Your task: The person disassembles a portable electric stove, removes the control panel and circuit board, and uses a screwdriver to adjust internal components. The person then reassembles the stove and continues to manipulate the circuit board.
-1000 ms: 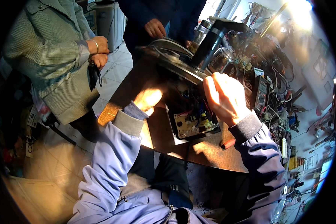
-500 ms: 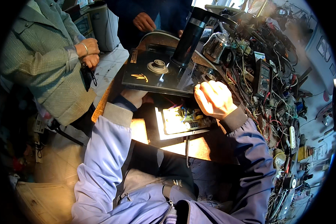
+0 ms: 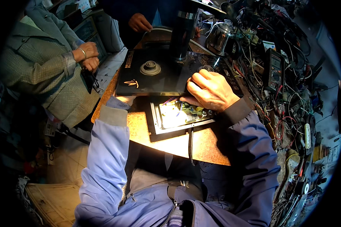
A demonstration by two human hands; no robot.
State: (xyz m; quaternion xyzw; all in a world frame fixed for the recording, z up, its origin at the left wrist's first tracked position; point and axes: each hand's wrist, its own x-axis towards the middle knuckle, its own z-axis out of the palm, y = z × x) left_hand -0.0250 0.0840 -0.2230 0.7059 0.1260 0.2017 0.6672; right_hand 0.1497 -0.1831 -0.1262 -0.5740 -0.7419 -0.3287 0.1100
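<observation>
A black glass cooktop panel [image 3: 166, 81] with a round metal burner [image 3: 150, 68] on its top spans the table in front of me. My right hand [image 3: 212, 91] is closed over its front edge, right of the middle, with the thumb below. My left hand [image 3: 125, 100] is at its left front corner; only part shows, the fingers hidden beneath the panel. Under the front edge lies an open metal-framed casing [image 3: 159, 129] with a lit circuit board [image 3: 183, 113], coloured wires and a small digit display [image 3: 192, 118]. A black cable [image 3: 191, 145] hangs from it.
A dark cylinder [image 3: 182, 34] rises at the panel's back. A shiny metal kettle [image 3: 220, 38], a multimeter [image 3: 276, 70] and heaped wires [image 3: 261, 113] crowd the right. One person [image 3: 53, 72] stands at left with hands together; another's hand [image 3: 140, 22] is at the far side.
The panel has shifted left and sits flatter, both hands moving with it. Less of my left hand shows now. The casing's frame shows more fully.
</observation>
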